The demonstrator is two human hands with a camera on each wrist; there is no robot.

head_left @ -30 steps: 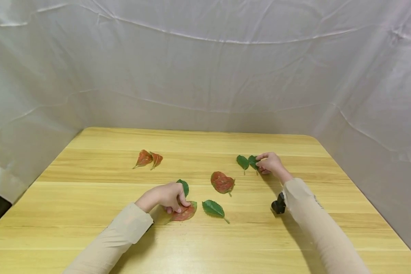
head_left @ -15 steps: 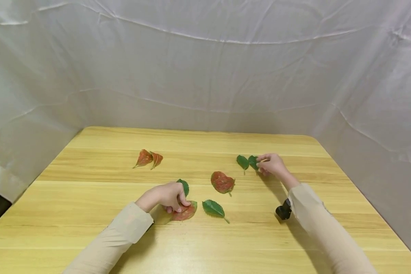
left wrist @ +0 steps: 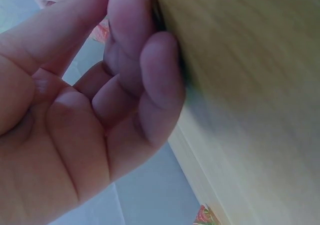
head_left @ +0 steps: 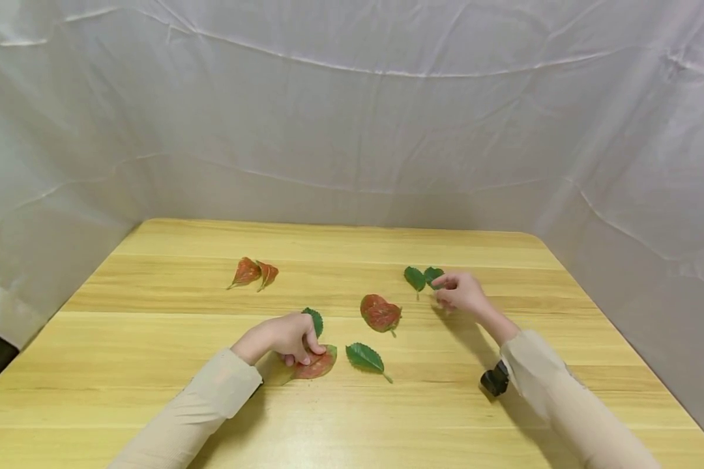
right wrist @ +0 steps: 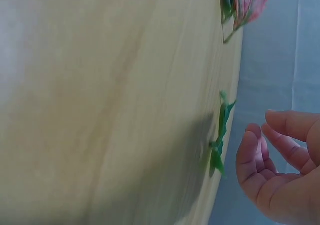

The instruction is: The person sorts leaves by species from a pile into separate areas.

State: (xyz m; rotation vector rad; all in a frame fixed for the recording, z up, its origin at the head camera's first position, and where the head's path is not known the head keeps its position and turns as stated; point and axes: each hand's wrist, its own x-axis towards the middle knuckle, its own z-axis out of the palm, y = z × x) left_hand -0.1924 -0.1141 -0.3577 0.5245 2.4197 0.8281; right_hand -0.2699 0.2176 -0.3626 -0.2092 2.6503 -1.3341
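Now right hand drawn back, left hand unmoved

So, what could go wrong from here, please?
The left hand touches a red leaf, which may crease under the fingers. That hand also partly hides a green leaf and could drag it. The right hand hovers close to two green leaves and might shift them.

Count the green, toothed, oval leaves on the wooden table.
4: left leaf and right leaf near the right hand; centre front leaf; partly covered leaf behind the left hand. More may be hidden.
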